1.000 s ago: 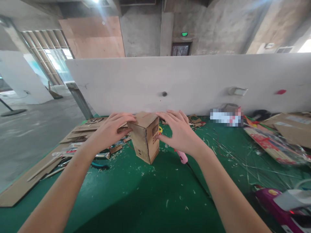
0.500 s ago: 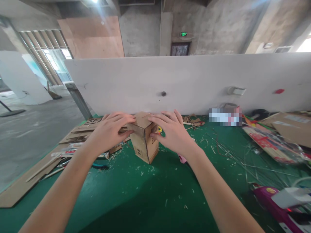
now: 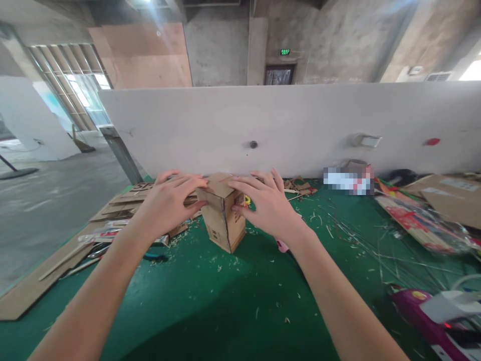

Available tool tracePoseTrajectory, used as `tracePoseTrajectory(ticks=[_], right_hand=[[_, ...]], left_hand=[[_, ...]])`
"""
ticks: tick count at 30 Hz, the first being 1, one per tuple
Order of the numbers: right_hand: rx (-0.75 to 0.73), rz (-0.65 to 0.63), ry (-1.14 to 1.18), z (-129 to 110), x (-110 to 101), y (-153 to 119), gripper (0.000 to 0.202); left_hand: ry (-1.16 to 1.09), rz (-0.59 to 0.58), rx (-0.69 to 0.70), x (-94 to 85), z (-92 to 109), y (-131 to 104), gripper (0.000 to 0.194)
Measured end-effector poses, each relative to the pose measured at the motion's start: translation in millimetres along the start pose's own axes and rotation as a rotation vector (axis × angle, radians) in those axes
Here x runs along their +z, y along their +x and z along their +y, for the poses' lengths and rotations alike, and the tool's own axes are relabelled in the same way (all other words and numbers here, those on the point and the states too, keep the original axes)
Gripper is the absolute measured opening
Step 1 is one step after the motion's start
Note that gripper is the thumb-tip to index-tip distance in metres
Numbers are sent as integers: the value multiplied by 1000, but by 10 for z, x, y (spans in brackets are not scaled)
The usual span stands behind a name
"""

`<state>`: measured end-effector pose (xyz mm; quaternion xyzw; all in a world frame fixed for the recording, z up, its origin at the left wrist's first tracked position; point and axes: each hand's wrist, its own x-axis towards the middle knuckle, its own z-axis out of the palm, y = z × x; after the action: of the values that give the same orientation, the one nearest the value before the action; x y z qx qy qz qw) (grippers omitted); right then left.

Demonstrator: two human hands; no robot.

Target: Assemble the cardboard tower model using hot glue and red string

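A tall cardboard box (image 3: 219, 223) stands upright on the green table (image 3: 225, 306), one corner turned toward me. A flat cardboard piece (image 3: 219, 185) covers its top. My left hand (image 3: 171, 199) grips the box's upper left side, thumb on the front face and fingers at the top edge. On the upper right, my right hand (image 3: 263, 201) holds it the same way, its thumb against the printed side face and its index finger on the top edge. The other right fingers are raised and spread. The back of the box is hidden.
Cardboard strips (image 3: 48, 273) and tools (image 3: 99, 245) lie at the left. A pink-handled item (image 3: 281, 245) is beneath my right wrist. Thin clear rods and plastic-wrapped packs (image 3: 424, 223) lie right, with a purple power strip (image 3: 423, 316) nearer. A white partition (image 3: 300, 125) stands behind.
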<state>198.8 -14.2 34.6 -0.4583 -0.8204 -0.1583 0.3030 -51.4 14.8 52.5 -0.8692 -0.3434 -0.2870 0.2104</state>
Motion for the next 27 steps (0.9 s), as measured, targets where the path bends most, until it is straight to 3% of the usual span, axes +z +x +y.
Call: tracePoseTrajectory(ticks=[27], right_hand=[[9, 8, 45, -80, -46, -4, 44]], left_hand=[[-69, -17, -93, -1, 16, 10, 28]])
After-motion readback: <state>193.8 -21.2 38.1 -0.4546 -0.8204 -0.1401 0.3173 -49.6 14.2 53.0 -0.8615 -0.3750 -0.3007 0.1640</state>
